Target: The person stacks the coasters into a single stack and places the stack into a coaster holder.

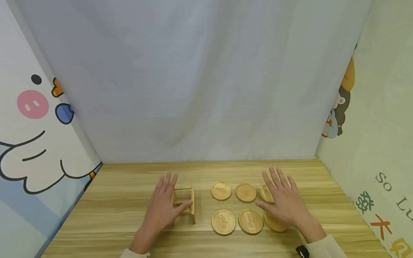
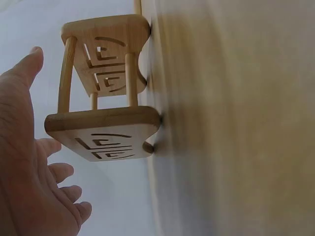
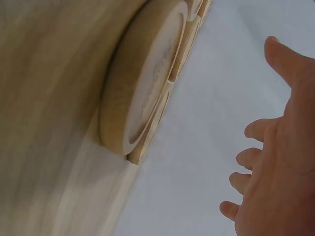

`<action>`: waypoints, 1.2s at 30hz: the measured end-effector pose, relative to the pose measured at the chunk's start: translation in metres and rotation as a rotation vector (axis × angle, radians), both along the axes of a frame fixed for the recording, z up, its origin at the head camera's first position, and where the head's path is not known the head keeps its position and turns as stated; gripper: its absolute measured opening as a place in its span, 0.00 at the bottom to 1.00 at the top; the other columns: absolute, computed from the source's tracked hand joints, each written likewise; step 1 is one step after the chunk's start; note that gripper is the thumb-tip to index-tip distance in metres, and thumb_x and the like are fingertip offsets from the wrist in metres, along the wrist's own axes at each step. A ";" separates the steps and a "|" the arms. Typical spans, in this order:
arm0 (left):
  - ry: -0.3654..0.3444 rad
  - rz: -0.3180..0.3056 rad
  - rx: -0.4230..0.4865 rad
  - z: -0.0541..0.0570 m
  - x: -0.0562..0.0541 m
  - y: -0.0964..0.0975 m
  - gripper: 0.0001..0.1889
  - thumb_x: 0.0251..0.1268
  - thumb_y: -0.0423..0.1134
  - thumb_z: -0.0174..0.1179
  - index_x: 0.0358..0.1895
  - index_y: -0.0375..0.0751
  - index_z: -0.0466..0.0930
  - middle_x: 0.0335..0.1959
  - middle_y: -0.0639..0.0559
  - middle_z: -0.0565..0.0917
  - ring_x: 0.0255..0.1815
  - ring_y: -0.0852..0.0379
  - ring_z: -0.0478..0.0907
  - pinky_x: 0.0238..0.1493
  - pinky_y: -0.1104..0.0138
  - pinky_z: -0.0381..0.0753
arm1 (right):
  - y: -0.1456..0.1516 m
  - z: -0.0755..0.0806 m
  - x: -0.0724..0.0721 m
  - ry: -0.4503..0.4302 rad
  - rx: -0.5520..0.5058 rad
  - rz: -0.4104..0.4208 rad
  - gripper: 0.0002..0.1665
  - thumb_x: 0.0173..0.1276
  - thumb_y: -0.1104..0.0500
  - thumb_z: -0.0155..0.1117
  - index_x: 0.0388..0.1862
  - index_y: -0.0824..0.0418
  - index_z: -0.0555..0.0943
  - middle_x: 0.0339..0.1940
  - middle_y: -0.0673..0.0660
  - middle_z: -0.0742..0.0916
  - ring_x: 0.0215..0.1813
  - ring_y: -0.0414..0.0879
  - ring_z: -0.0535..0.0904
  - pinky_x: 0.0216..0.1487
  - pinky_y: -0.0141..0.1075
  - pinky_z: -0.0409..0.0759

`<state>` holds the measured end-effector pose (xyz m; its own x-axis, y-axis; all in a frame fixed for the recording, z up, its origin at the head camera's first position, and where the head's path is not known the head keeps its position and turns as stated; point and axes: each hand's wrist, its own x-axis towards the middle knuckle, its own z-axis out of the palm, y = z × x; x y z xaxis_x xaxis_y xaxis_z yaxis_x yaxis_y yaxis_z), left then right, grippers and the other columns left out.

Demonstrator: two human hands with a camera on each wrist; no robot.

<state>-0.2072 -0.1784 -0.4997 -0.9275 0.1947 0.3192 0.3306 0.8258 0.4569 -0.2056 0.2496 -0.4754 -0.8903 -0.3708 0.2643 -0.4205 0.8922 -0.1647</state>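
Note:
My left hand hovers over the left part of a small wooden coaster rack, fingers straight and thumb apart. In the left wrist view, the rack stands upright on the table, its two cut-out side panels joined by round rods; a gap shows between palm and rack. My right hand spreads above the rightmost round wooden coasters, partly hiding an upper coaster and a lower coaster. The right wrist view shows the nearest coaster lying flat, apart from the fingers. Neither hand holds anything.
Two rows of coasters lie right of the rack, including an upper-left coaster and a lower-middle coaster. The wood-grain table ends at a pale curtain behind. Printed cloths hang on both sides.

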 end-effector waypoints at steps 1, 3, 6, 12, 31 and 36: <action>-0.012 0.000 0.016 -0.001 0.001 0.000 0.57 0.72 0.68 0.70 0.92 0.42 0.52 0.91 0.34 0.51 0.90 0.26 0.46 0.83 0.29 0.54 | 0.001 -0.001 0.001 0.007 -0.002 0.002 0.59 0.78 0.32 0.68 0.91 0.66 0.60 0.92 0.70 0.57 0.91 0.72 0.50 0.83 0.75 0.50; -0.023 0.007 0.036 -0.002 0.003 0.000 0.58 0.71 0.68 0.71 0.92 0.42 0.52 0.92 0.35 0.51 0.90 0.26 0.48 0.82 0.28 0.57 | 0.001 -0.003 0.003 0.017 -0.012 0.007 0.59 0.78 0.31 0.68 0.91 0.65 0.60 0.92 0.70 0.57 0.90 0.72 0.51 0.82 0.75 0.51; -0.043 0.019 0.063 -0.002 0.006 0.000 0.60 0.67 0.69 0.73 0.92 0.43 0.53 0.92 0.37 0.51 0.89 0.26 0.50 0.79 0.28 0.61 | 0.002 -0.005 0.005 0.015 -0.026 0.010 0.60 0.78 0.31 0.68 0.92 0.64 0.58 0.92 0.70 0.58 0.90 0.72 0.51 0.82 0.74 0.50; -0.120 0.005 0.132 -0.002 0.010 0.000 0.64 0.61 0.68 0.78 0.92 0.42 0.53 0.92 0.37 0.50 0.89 0.27 0.53 0.76 0.27 0.66 | 0.004 -0.006 0.012 0.022 -0.021 0.012 0.61 0.77 0.30 0.68 0.93 0.63 0.57 0.91 0.69 0.60 0.90 0.72 0.54 0.82 0.74 0.52; -0.305 -0.076 0.375 -0.013 0.006 -0.013 0.72 0.52 0.58 0.88 0.93 0.45 0.47 0.93 0.40 0.49 0.89 0.33 0.54 0.83 0.36 0.60 | 0.011 -0.012 0.027 0.071 -0.058 0.004 0.60 0.76 0.32 0.71 0.92 0.64 0.60 0.90 0.70 0.63 0.88 0.72 0.58 0.79 0.74 0.56; -0.342 -0.089 0.441 -0.016 0.004 -0.015 0.72 0.52 0.53 0.90 0.94 0.47 0.46 0.93 0.40 0.50 0.89 0.32 0.55 0.83 0.37 0.64 | 0.014 -0.012 0.029 0.099 -0.064 0.013 0.59 0.76 0.33 0.71 0.90 0.65 0.62 0.89 0.70 0.65 0.86 0.72 0.60 0.78 0.74 0.58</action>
